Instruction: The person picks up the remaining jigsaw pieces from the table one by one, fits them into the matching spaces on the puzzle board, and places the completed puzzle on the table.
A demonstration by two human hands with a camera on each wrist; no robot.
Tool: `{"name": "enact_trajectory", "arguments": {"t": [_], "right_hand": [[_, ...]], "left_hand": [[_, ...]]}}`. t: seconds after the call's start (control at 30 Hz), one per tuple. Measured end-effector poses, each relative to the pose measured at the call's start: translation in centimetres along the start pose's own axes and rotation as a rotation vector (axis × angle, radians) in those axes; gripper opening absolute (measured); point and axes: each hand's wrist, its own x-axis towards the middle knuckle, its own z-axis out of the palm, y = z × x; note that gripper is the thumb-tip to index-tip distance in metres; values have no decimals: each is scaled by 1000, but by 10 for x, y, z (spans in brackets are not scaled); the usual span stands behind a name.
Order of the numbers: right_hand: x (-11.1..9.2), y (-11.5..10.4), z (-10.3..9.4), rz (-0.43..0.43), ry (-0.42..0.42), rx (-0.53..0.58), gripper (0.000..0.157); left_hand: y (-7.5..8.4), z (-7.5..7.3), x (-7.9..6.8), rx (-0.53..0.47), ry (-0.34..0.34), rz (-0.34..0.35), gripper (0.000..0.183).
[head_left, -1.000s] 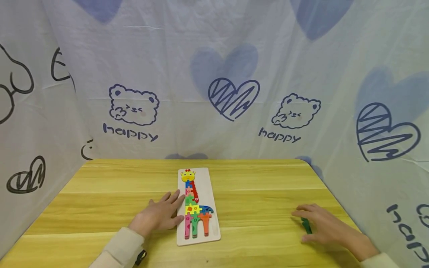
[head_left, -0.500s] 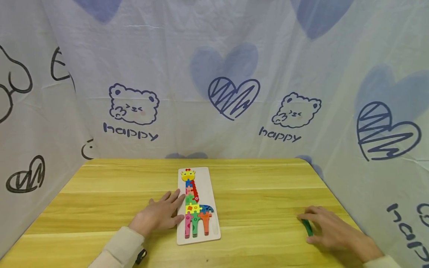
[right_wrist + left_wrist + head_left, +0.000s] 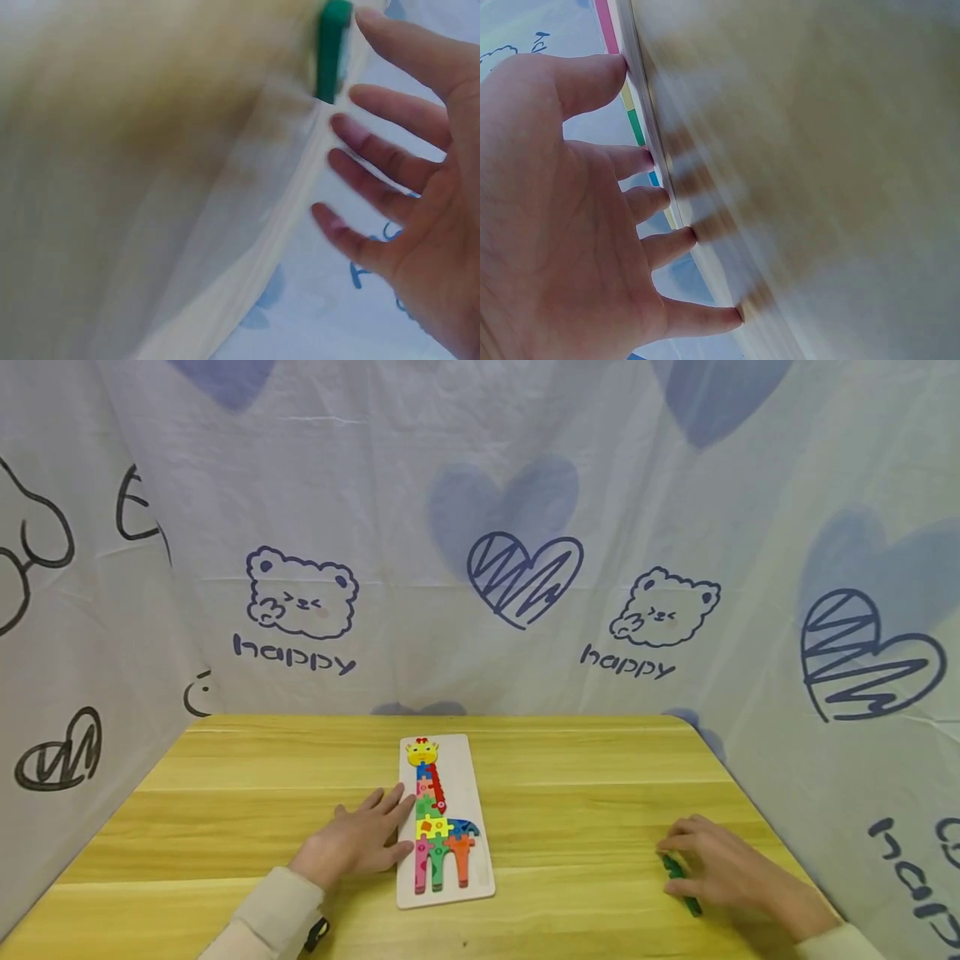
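A white puzzle board (image 3: 461,768) bears a colourful giraffe jigsaw (image 3: 433,827), with yellow head at the far end and pink, green and orange legs nearest me. My left hand (image 3: 348,839) lies along its left side, fingers spread and fingertips at the board's edge. On the table at the right is a green puzzle piece (image 3: 690,903), partly covered by my right hand (image 3: 723,872). In the right wrist view, the thumb and index fingertips are close to the green piece (image 3: 332,52), the other fingers loosely bent. Whether they touch it is unclear.
The wooden table (image 3: 570,777) meets a white printed curtain (image 3: 405,527) at its back and sides. A small black object (image 3: 317,935) shows beside the left sleeve (image 3: 266,910).
My right hand has shifted a little around the green piece, which has turned and slid slightly nearer me, showing more of its near end. The left hand and board stay put.
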Motion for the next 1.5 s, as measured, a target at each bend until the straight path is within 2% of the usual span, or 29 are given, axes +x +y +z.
{"name": "enact_trajectory", "arguments": {"t": [0.3,0.53,0.8,0.97,1.1,1.3,1.5], "right_hand": [[-5,0,-7,-30,-44,59,55],[-18,-2,-3,-35,-30,23,56],[-21,-3,-8,-14,-141,95,64],[-18,-7,-7,-5,-138,62,64],[-13,-12,-6,10,-115,58,64],[2,-22,-5,22,-126,87,65],[28,-37,-1,-46,-116,104,63]], "left_hand": [[1,-2,-1,-5,-1,13,70],[0,-4,-2,-7,7,19,70],[-2,-3,-3,-5,16,19,70],[-3,-2,-2,3,17,21,70],[-3,-2,-2,7,15,23,71],[-2,-2,-1,3,15,19,71],[-3,0,0,5,7,15,72]]}}
